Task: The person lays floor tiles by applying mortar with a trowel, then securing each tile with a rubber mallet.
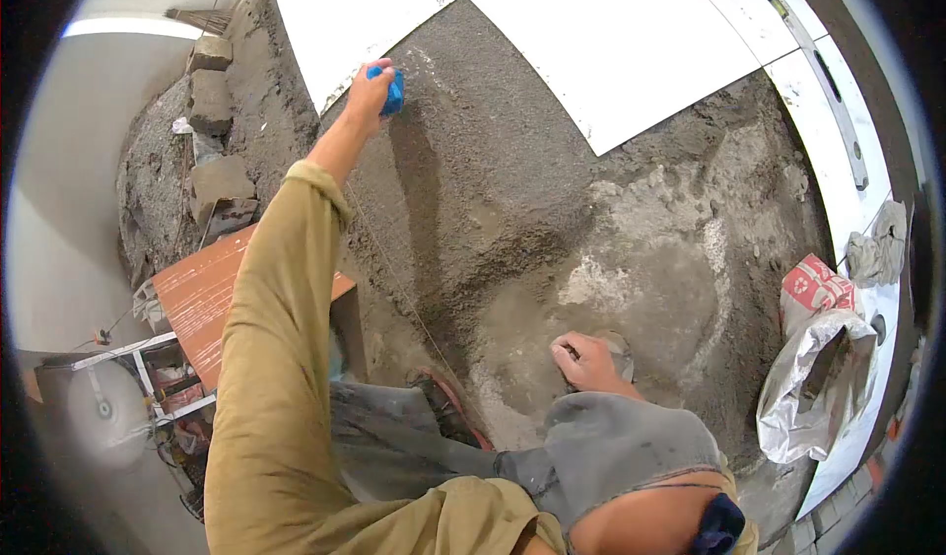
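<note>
My left hand (369, 92), at the end of an outstretched olive sleeve, is closed round a small blue block-like thing (392, 93). It is over the edge of the grey sand-and-cement bed (483, 111), beside the corner of a white floor tile (355, 13). A few whitish streaks mark the bed just right of the blue thing. Low by my knee, my right hand (588, 360) has its fingers curled in above the dusty floor. A pale grey rounded thing (619, 354) shows beside it; what the fingers hold, if anything, is hidden.
A second white tile (611, 52) overhangs the bed, with a spirit level (836, 102) on tiles at the right. An opened sack (818, 387) stands at right. Bricks (210, 102), an orange-brown board (202, 289) and a string line (399, 284) lie left.
</note>
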The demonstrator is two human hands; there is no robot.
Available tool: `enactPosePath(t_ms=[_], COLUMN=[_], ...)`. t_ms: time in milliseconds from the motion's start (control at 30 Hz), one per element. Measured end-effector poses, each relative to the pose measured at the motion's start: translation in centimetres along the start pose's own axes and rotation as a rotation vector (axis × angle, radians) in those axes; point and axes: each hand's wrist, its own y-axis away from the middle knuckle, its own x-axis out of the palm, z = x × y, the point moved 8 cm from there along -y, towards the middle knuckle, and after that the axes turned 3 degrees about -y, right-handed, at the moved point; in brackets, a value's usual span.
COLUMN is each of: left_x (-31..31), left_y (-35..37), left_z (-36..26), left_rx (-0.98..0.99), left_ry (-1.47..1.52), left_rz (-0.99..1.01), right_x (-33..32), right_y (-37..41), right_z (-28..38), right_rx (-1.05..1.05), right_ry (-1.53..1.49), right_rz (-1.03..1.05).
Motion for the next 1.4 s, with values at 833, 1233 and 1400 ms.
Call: enactPosePath(t_ms=[833, 1233, 1400], left_x=[-2.5, -38.8, -59.4], left_y=[-0.7, 27.2, 41.8], left_z=[-1.8, -15.3, 7.6], left_rx=[0.025, 0.289, -0.343], left_ry=[-0.906, -0.210, -0.315], left_rz=[0.057, -0.375, -0.566], right_x=[0.2, 1.0, 1.7], right_y=[0.3, 0.1, 0.0], right_z=[0.0, -1.2, -0.5], right_rx=[0.055, 0.054, 0.046], right_ry=[0.056, 0.088, 0.203], right_rz=[0.026, 0.009, 0.007])
